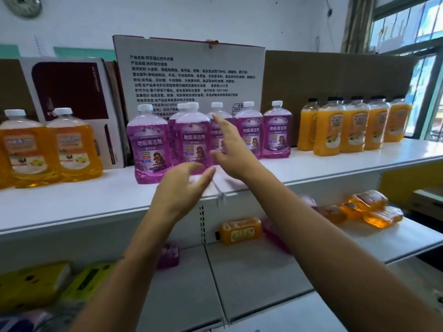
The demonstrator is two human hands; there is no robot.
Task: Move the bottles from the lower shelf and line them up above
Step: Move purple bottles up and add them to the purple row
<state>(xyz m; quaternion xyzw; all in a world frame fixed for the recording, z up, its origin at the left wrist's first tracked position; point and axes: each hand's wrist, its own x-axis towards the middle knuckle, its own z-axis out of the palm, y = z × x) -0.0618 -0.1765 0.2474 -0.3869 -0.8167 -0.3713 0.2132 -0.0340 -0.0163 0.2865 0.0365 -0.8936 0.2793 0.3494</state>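
Both hands are raised before the upper shelf [72, 207], fingers spread and grasping nothing. The left hand [178, 188] hovers over the shelf's front edge, just before the purple bottles [191, 140]. The right hand [230, 149] reaches further in, its fingertips in front of one purple bottle — contact cannot be told. The purple bottles stand upright mid-shelf, two amber bottles [50, 149] toward the left end, the orange bottles [352, 125] toward the right end. On the lower shelf [395, 238] more bottles lie on their sides — one orange bottle [241, 230] at the back, a cluster of amber ones [374, 208] toward the right end.
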